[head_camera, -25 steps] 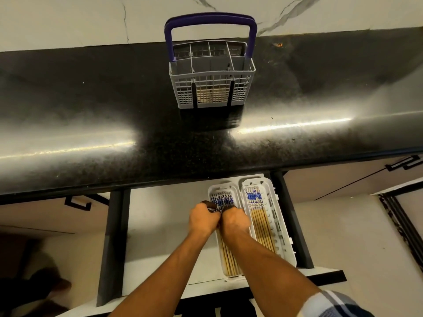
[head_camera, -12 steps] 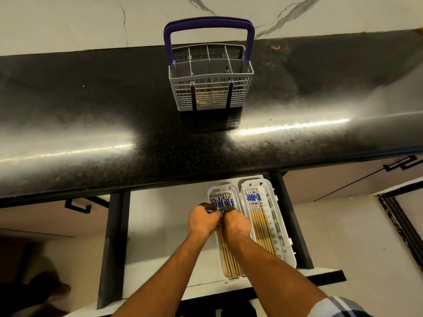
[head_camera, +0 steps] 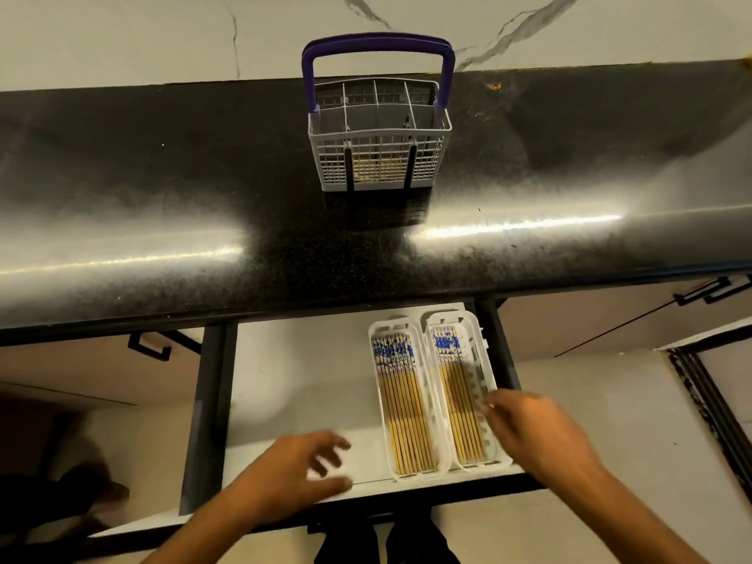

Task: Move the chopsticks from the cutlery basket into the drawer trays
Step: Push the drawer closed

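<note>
Two white trays lie side by side in the open drawer. The left tray holds several bamboo chopsticks with blue-patterned tops. The right tray holds another bundle of chopsticks. My left hand hovers over the drawer floor left of the trays, fingers spread, holding nothing. My right hand is over the near right corner of the right tray, fingers apart and empty. The grey cutlery basket with a purple handle stands on the counter; no chopsticks show above its rim.
The black counter overhangs the drawer's back. Dark drawer rails run along both sides. Cabinet fronts with black handles flank the drawer. A marble wall rises behind the basket.
Both hands were together, closed over the top of the left tray's chopsticks. They have let go, pulled back toward me and spread apart, left hand to the left, right hand to the right.
</note>
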`<action>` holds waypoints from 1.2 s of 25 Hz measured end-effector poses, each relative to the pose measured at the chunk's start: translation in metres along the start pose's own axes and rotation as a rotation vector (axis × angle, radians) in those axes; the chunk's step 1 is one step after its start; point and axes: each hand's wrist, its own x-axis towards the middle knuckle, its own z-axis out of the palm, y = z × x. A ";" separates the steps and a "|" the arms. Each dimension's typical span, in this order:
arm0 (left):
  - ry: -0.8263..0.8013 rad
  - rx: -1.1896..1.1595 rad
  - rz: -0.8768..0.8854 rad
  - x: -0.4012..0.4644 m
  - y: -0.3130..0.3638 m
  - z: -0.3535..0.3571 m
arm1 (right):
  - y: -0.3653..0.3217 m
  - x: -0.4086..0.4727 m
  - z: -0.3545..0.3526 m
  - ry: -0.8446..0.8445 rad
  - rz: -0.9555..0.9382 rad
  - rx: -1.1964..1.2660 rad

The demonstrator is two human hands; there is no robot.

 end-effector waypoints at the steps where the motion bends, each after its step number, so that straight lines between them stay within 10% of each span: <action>1: -0.023 0.088 -0.003 -0.018 -0.011 0.004 | 0.019 -0.019 -0.008 -0.038 -0.029 -0.038; 5: 0.086 0.321 0.041 -0.056 -0.041 0.017 | 0.077 -0.061 -0.010 -0.212 -0.109 -0.199; 30: 0.737 0.813 0.088 0.032 -0.028 -0.076 | 0.077 0.074 -0.042 0.256 -0.129 -0.402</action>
